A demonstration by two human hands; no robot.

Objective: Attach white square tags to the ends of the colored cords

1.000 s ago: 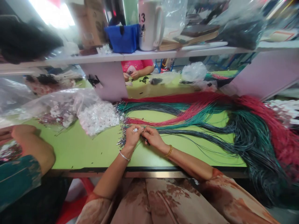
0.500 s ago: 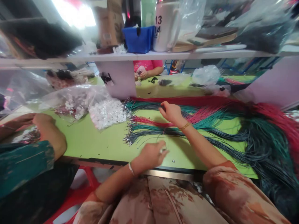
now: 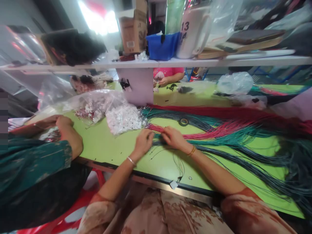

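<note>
Bundles of thin wires, among them red wires (image 3: pixel 202 134), green wires (image 3: pixel 216 142) and dark grey wires (image 3: pixel 246 156), run across the green table with metal-tipped ends toward the left. My left hand (image 3: pixel 143 142) is curled closed at those ends, over the nearer bundles. Just right of it, my right hand (image 3: pixel 174 139) pinches the red and green wires; its fingertips partly hide them. A small white piece (image 3: pixel 174 184) with thin loose wires lies at the table's front edge. Behind my right hand rests a roll of black tape (image 3: pixel 183 122).
A plastic bag of white connectors (image 3: pixel 125 118) lies left of the wire ends. A co-worker's arm (image 3: pixel 70 133) rests on the table at left. Another person's hand (image 3: pixel 164 80) shows behind the shelf (image 3: pixel 136 64), which bears a blue bin (image 3: pixel 162 47) and a mug (image 3: pixel 192 35). A small ring (image 3: pixel 190 178) lies near the front edge.
My left hand has moved up from the front edge to the wire ends. My right hand has come down onto the wires, uncovering the tape roll. The white piece now lies at the edge.
</note>
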